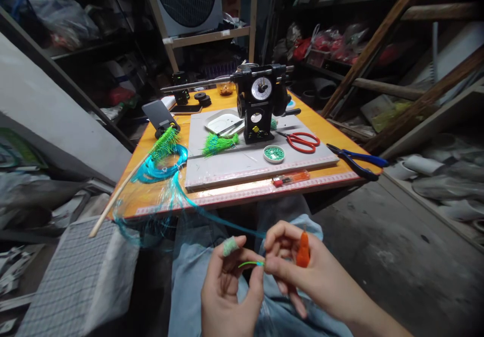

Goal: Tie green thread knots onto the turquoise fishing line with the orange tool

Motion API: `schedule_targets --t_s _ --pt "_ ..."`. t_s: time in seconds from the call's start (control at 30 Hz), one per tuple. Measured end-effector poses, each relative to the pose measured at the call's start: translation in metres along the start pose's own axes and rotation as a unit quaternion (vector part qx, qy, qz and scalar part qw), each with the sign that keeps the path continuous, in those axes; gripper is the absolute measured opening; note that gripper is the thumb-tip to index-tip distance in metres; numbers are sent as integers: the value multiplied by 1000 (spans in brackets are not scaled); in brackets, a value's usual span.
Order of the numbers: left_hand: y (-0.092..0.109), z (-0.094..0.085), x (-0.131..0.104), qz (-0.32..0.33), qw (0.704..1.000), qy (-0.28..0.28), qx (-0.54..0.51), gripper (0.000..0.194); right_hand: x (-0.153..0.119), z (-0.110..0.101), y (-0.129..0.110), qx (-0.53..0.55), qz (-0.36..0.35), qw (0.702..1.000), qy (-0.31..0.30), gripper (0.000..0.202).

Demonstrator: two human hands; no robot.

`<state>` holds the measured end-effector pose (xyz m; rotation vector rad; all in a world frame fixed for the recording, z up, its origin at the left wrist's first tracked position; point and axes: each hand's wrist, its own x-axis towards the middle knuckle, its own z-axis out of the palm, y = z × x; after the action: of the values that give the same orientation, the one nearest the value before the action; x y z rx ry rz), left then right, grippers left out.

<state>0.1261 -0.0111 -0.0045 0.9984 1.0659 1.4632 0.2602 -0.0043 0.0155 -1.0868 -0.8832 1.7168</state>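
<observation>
Over my lap, both hands meet at a short, thin green strand (247, 264) with a blue bit at its right end. My left hand (230, 291), a pale green wrap on one finger, pinches near that blue end between thumb and finger. My right hand (298, 261) is closed, its thumb and forefinger pressed at the same end. An orange, pointed object (303, 250) is tucked in the right hand; its kind is unclear. A teal line bundle (212, 216) runs from a teal coil (177, 160) on the table towards my hands, where its end is hidden.
On the orange table (151, 145), a grey board (227, 168) carries a black machine with a dial (259, 105), green bristly tufts (221, 144), red-handled scissors (302, 142) and a bead dish (274, 154). Blue-handled pliers (359, 161) and a lighter (291, 178) lie near its edge.
</observation>
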Motion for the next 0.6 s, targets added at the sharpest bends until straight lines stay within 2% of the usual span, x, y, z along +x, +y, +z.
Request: schedule_targets --t_s 0.1,0.17,0.23,0.3,0.37,0.4,0.43,0.53,0.6 --pt "-8 -4 -3 80 990 2 113 41 -2 2 -6 -147 -53 988 8 20" --pt "-12 -7 -4 138 966 18 217 41 -4 1 -8 -280 -129 951 4 14" --pt "-15 -8 -6 180 937 35 296 38 -6 1 -9 -381 -208 901 -3 13" --pt "-17 -6 -8 184 924 41 334 39 -6 2 -8 -439 -261 860 -6 18" --pt "-18 -4 -10 158 927 47 338 43 -7 3 -5 -458 -291 840 2 21" --pt "-19 -3 -10 146 931 52 330 45 -8 3 -3 -448 -301 842 7 21" --pt "-19 -2 -10 143 935 62 318 46 -9 3 -2 -419 -304 855 6 21" --pt "-16 -1 -5 192 938 95 272 47 -13 1 -1 -228 -260 938 -18 19" --pt "-12 -1 -1 242 929 101 260 48 -15 -1 -1 -111 -213 970 -26 18"
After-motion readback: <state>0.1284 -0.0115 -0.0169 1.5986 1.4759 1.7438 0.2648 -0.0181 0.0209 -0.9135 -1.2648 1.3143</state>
